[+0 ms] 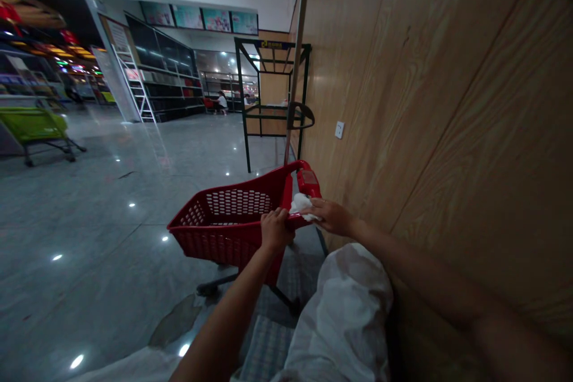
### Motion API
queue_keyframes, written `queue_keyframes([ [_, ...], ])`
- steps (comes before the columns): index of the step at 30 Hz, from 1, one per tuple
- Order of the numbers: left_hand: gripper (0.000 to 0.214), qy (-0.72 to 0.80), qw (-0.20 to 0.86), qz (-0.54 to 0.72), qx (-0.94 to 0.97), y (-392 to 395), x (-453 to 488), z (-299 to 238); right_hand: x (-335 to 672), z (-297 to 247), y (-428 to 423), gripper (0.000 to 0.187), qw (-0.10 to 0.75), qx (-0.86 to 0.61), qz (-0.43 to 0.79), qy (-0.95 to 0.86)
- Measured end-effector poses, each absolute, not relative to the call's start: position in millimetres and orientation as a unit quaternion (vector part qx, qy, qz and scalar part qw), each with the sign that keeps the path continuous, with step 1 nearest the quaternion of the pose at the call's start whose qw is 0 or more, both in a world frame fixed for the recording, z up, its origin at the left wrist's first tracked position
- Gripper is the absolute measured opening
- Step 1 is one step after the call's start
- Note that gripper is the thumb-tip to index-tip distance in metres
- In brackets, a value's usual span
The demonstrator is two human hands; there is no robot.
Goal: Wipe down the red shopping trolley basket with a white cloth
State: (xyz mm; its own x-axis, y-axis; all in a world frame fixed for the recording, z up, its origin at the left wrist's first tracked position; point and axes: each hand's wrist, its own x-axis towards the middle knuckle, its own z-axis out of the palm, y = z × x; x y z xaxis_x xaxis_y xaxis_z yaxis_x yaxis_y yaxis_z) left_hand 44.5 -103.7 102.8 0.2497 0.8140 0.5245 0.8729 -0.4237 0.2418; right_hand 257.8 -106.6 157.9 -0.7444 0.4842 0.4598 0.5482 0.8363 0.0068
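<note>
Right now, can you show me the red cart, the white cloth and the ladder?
Red cart (226, 242): head view, on its near side wall.
White cloth (298, 203): head view, on its bunched-up part.
Ladder (138, 91): head view, around the middle, by the rungs.

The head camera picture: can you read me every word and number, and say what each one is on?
None can be read.
Dark sign on the green frame: too small.
Wall pictures: any writing is blurred.
Red cart, handle panel: any print is too blurred.
</note>
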Motion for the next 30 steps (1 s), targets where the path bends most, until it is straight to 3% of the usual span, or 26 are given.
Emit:
queue_keyframes([
  [12, 0.037, -0.447, -0.002, -0.262, -0.855, -97, -40, 112, 227, 150, -106, 0.031, 0.313, -0.187, -0.018, -0.931],
  [16, 0.05, -0.441, -0.005, -0.267, -0.857, -93, -81, 119, 206, 151, -96, 0.033, 0.32, -0.177, -0.023, -0.93],
  [20, 0.062, -0.444, -0.117, -0.269, -0.847, -85, -99, 142, 185, 151, -67, 0.033, 0.323, -0.207, -0.029, -0.923],
  [22, 0.058, -0.467, -0.157, -0.278, -0.824, -81, -89, 157, 174, 150, -54, 0.033, 0.335, -0.237, -0.025, -0.912],
  [27, 0.044, -0.596, -0.035, -0.159, -0.786, -80, -31, 174, 145, 148, -44, 0.041, 0.333, -0.283, -0.002, -0.899],
  [30, 0.048, -0.638, 0.105, -0.188, -0.739, -85, -11, 165, 137, 149, -45, 0.041, 0.314, -0.296, 0.006, -0.902],
])
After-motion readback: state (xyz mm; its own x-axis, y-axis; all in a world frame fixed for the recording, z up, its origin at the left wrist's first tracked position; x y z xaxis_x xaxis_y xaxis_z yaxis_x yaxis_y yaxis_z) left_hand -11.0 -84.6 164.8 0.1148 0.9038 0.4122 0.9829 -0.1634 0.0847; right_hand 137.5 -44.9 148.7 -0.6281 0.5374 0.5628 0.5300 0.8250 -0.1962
